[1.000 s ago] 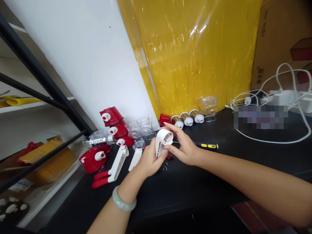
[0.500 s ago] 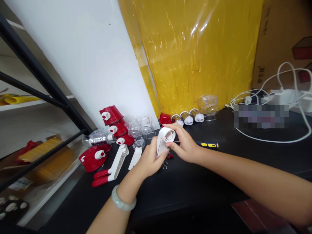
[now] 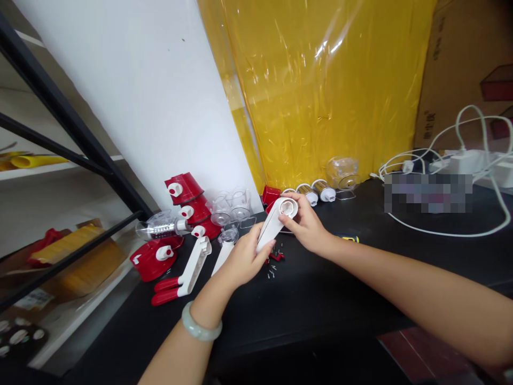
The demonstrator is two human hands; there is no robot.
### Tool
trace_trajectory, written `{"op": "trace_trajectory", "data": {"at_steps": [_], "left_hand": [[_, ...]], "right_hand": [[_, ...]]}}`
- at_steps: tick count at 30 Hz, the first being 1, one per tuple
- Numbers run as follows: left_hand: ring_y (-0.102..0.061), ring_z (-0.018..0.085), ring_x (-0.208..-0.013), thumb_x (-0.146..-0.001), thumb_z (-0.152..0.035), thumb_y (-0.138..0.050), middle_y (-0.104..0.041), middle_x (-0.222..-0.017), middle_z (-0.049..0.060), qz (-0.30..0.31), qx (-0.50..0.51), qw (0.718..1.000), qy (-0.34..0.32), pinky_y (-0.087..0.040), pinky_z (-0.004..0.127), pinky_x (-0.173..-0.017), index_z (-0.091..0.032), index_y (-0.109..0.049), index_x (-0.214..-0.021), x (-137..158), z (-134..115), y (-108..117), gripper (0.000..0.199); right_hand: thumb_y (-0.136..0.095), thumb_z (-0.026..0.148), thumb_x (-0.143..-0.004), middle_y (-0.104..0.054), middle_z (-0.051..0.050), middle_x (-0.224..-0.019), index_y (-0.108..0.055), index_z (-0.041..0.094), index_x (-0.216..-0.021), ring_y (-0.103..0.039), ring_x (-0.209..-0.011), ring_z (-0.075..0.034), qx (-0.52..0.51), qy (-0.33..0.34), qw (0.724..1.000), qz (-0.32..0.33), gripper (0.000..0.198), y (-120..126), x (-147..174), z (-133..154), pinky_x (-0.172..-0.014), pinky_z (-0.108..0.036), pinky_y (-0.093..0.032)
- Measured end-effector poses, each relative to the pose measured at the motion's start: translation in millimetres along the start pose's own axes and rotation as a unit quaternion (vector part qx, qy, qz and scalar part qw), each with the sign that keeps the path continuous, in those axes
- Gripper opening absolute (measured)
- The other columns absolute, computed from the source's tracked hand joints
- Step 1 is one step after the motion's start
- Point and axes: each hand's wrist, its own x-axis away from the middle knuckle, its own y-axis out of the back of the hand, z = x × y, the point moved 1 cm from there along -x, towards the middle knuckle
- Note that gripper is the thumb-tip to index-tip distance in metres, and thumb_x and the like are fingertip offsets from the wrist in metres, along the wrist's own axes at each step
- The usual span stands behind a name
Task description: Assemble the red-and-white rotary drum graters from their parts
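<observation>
white handle piece (image 3: 272,225) above black tabletop (image 3: 320,299)
left hand (image 3: 245,258) grips the lower end, right hand (image 3: 308,229) the ringed end; screws (image 3: 272,273) beneath

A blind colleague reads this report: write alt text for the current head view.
A person's left hand and right hand hold an elongated white plastic part with a round hollow end above a black table. Small silver screws lie on it; stacked red plastic housings stand farther left.

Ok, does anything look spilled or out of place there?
What look like small screws lie scattered loose on the black tabletop, near the left hand, with no container around them. Nothing else stands out.
</observation>
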Motion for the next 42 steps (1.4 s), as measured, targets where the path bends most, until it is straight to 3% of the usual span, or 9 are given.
{"op": "trace_trajectory", "data": {"at_steps": [7, 14, 19, 21, 26, 32, 37, 42], "left_hand": [[-0.062, 0.018, -0.070, -0.095, -0.040, -0.048, -0.064, -0.081, 0.001, 0.006, 0.035, 0.999, 0.020, -0.046, 0.029, -0.068, -0.020, -0.049, -0.122, -1.5, 1.5, 1.9, 0.034], [-0.062, 0.015, -0.066, -0.093, -0.038, -0.053, -0.063, -0.078, -0.002, 0.007, 0.098, 0.995, 0.023, -0.047, 0.027, -0.066, -0.020, -0.053, -0.115, -2.9, 0.1, 5.2, 0.029], [-0.062, 0.016, -0.069, -0.093, -0.040, -0.052, -0.064, -0.080, 0.000, -0.002, 0.120, 0.993, 0.015, -0.047, 0.027, -0.066, -0.019, -0.054, -0.110, -3.7, 6.0, 4.9, 0.027], [-0.061, 0.016, -0.070, -0.093, -0.040, -0.052, -0.064, -0.081, 0.001, -0.011, 0.098, 0.995, 0.009, -0.047, 0.027, -0.066, -0.019, -0.056, -0.107, -4.2, 7.9, 4.4, 0.026], [-0.059, 0.015, -0.065, -0.094, -0.039, -0.048, -0.064, -0.076, 0.000, -0.012, 0.081, 0.997, 0.014, -0.046, 0.027, -0.066, -0.017, -0.057, -0.104, -5.4, 5.1, 3.3, 0.026], [-0.059, 0.014, -0.060, -0.093, -0.042, -0.051, -0.065, -0.073, -0.001, -0.013, 0.124, 0.992, 0.030, -0.045, 0.026, -0.062, -0.017, -0.057, -0.100, -5.4, -0.9, 4.7, 0.026], [-0.056, 0.012, -0.055, -0.095, -0.045, -0.048, -0.061, -0.069, -0.002, -0.005, 0.188, 0.981, 0.050, -0.045, 0.025, -0.057, -0.017, -0.054, -0.100, -4.0, 0.2, -2.0, 0.029], [-0.052, 0.012, -0.058, -0.096, -0.048, -0.044, -0.054, -0.065, -0.004, -0.019, 0.178, 0.983, 0.043, -0.043, 0.025, -0.060, -0.018, -0.051, -0.090, -3.8, 2.8, -6.9, 0.031]], "right_hand": [[-0.061, 0.042, -0.088, -0.057, -0.007, -0.111, -0.044, 0.023, -0.120, -0.058, -0.101, -0.020, -0.010, -0.005, 1.000, 0.021, 0.041, -0.3, -0.6, 0.5, -0.090, -0.038, -0.049], [-0.061, 0.043, -0.087, -0.056, -0.007, -0.109, -0.043, 0.023, -0.119, -0.058, -0.097, -0.019, -0.003, 0.012, 1.000, 0.015, 0.042, 0.1, 0.8, 2.1, -0.087, -0.037, -0.050], [-0.080, 0.041, -0.069, -0.062, -0.005, -0.106, -0.046, 0.023, -0.114, -0.062, -0.096, -0.020, -0.062, -0.039, 0.996, 0.041, 0.059, -3.5, -1.3, 4.5, -0.084, -0.036, -0.052], [-0.082, 0.038, -0.065, -0.063, -0.005, -0.103, -0.051, 0.021, -0.109, -0.063, -0.095, -0.020, -0.061, -0.063, 0.995, 0.048, 0.056, -5.8, -1.9, 3.7, -0.085, -0.038, -0.052], [-0.081, 0.033, -0.065, -0.067, -0.006, -0.100, -0.059, 0.017, -0.103, -0.064, -0.094, -0.021, -0.056, -0.103, 0.992, 0.039, 0.046, -8.3, -2.9, 0.4, -0.091, -0.041, -0.049], [-0.079, 0.031, -0.066, -0.068, -0.006, -0.095, -0.059, 0.017, -0.099, -0.064, -0.091, -0.021, -0.045, -0.087, 0.995, 0.031, 0.041, -8.5, -5.2, 7.0, -0.088, -0.041, -0.051], [-0.079, 0.037, -0.067, -0.067, -0.005, -0.097, -0.056, 0.020, -0.100, -0.064, -0.090, -0.019, -0.104, -0.101, 0.989, 0.037, 0.044, -11.8, -4.1, 4.1, -0.088, -0.040, -0.052], [-0.081, 0.037, -0.065, -0.066, -0.004, -0.101, -0.054, 0.021, -0.105, -0.065, -0.091, -0.018, -0.147, -0.133, 0.980, 0.031, 0.051, -15.1, -2.0, 0.8, -0.089, -0.038, -0.052]]}}
